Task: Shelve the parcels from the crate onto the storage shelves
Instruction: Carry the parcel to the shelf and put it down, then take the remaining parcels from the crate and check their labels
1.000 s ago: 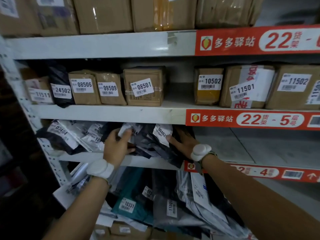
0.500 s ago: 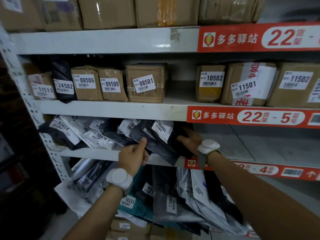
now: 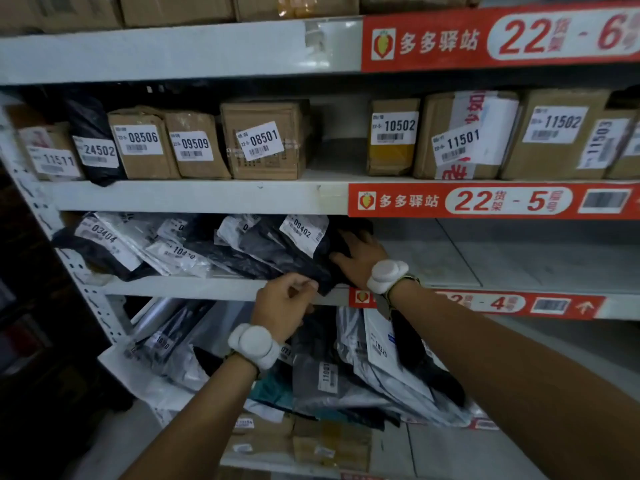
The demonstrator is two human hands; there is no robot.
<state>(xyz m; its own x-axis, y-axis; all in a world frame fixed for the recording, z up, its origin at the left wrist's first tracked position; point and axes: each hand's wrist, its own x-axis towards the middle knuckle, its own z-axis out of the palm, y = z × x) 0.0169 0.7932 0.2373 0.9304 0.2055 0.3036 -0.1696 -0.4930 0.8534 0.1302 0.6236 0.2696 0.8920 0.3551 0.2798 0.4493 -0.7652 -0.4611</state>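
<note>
Shelf 22-4 (image 3: 180,288) | black glossy parcel (image 3: 277,259) | white label (image 3: 304,233) 09402

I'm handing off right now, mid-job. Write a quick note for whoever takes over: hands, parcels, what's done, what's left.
Left hand: pinches the lower front corner of the black parcel labelled 09402, at the lip of shelf 22-4.
Right hand: fingers spread on that parcel's right end, not gripping it.
Done: the parcel lies on the shelf, leaning against the pile of bags to its left, one corner hanging over the lip.
Left: probably push it fully in and let go. Whether more parcels are waiting cannot be seen in this view.
</note>
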